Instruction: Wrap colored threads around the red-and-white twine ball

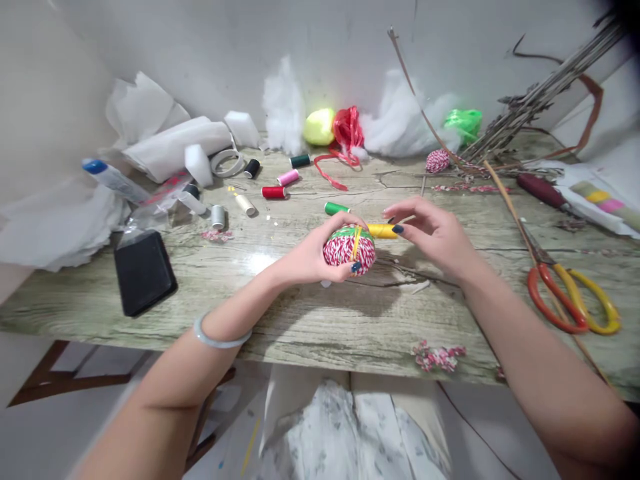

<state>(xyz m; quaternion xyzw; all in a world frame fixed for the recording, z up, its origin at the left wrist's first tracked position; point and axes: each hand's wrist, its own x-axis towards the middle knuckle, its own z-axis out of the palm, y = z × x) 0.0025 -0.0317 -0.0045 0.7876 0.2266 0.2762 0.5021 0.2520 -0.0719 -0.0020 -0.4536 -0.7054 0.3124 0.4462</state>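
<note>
My left hand is wrapped round a ball wound with red-and-white twine, green on top and a yellow strand crossing it. It holds the ball just above the wooden table. My right hand hovers to the ball's right with its fingers curled and pinched near a yellow thread spool lying behind the ball. A thin yellow thread seems to run from the spool to the ball; I cannot make out whether the fingers pinch it.
Several thread spools lie at the back centre, with a green one nearest. Orange-and-yellow scissors lie at right, a black pad at left. Twigs, cotton stuffing and paper line the wall.
</note>
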